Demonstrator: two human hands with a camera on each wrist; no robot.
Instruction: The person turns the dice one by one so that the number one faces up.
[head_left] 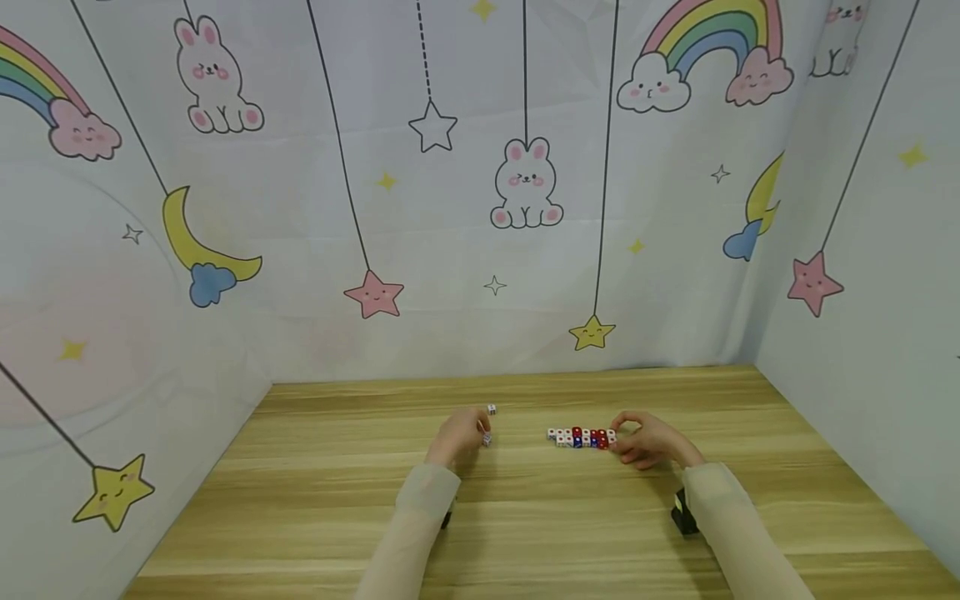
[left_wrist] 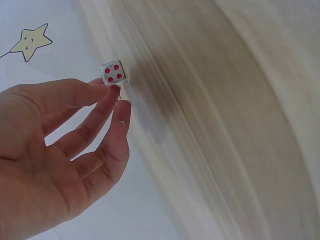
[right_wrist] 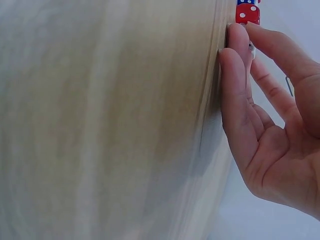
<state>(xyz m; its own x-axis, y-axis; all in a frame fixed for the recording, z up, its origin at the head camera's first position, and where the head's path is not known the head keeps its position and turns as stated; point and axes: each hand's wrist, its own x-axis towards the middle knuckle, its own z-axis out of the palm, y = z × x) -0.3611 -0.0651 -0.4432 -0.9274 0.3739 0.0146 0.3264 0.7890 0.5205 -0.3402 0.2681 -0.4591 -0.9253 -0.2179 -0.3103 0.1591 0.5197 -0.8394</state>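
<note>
My left hand (head_left: 459, 435) pinches a white die (left_wrist: 113, 73) between thumb and fingertips, its four red dots facing the left wrist camera. Just beyond that hand, another white die (head_left: 492, 409) sits on the wooden table. White, red and blue dice (head_left: 577, 437) stand side by side in two close rows to the right. At the right end of these rows, my right hand (head_left: 651, 440) curls its thumb and fingers about a white die (right_wrist: 252, 50), which is mostly hidden behind the fingers. A red die (right_wrist: 248, 14) shows right by the right fingertips.
The wooden table (head_left: 540, 525) meets a white printed cloth wall (head_left: 450, 333) at the back, with similar walls at both sides. A black wrist device (head_left: 683, 513) sits under the right sleeve.
</note>
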